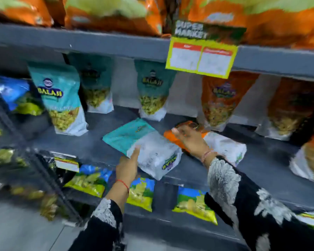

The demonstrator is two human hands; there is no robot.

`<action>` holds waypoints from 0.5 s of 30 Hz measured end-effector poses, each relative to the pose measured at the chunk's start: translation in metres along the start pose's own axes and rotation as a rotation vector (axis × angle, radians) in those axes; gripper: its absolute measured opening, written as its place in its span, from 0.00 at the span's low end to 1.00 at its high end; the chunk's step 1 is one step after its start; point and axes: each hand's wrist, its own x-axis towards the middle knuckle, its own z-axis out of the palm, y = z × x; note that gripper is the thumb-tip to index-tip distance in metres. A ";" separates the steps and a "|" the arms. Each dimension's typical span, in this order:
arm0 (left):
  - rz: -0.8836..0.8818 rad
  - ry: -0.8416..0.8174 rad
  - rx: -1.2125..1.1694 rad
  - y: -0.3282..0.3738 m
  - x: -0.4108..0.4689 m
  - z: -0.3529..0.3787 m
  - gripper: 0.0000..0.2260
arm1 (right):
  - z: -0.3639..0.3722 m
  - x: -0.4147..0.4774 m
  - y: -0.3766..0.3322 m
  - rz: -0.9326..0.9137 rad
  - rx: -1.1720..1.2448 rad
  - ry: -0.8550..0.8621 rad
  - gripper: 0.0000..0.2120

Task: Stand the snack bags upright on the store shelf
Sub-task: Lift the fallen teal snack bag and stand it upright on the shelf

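A: Quick one. Where are your bags?

B: Two are down flat on the middle shelf (98, 127). The teal bag (134, 140) lies face up near the front edge, white bottom end toward you. The orange bag (223, 144) lies just beside it on the right, partly hidden by your hand.

A: Hands?

B: Your left hand (128, 166) is open, fingers spread, index tip touching the teal bag's near left edge. Not clamped on anything. Your right hand (190, 138) is open too, palm over the orange bag's top end; contact I can't tell, frame's blurred.

A: Why that placement?

B: Looks like you're coming in from both sides so you can tip each bag up by its end. Judgement only.

A: Where should they go?

B: The upright teal bags (62, 98) and upright orange bags (219, 100) stand further back, with gaps between them. Likely you match colour to row.

A: Risk?

B: The teal bag's corner overhangs the shelf lip; it could slide off toward the lower-shelf packs (143, 194).
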 end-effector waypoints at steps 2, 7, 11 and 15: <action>-0.126 -0.161 -0.136 -0.007 0.015 0.002 0.35 | 0.013 0.024 0.010 0.143 -0.007 -0.182 0.18; -0.170 -0.387 -0.298 -0.014 0.029 0.001 0.21 | 0.049 0.060 0.032 0.338 0.130 -0.537 0.34; -0.114 -0.457 -0.252 -0.003 0.029 -0.007 0.13 | 0.055 0.062 0.038 0.406 0.337 -0.562 0.14; -0.030 -0.491 -0.151 0.022 0.043 -0.022 0.11 | 0.061 0.049 0.035 0.317 0.491 -0.294 0.07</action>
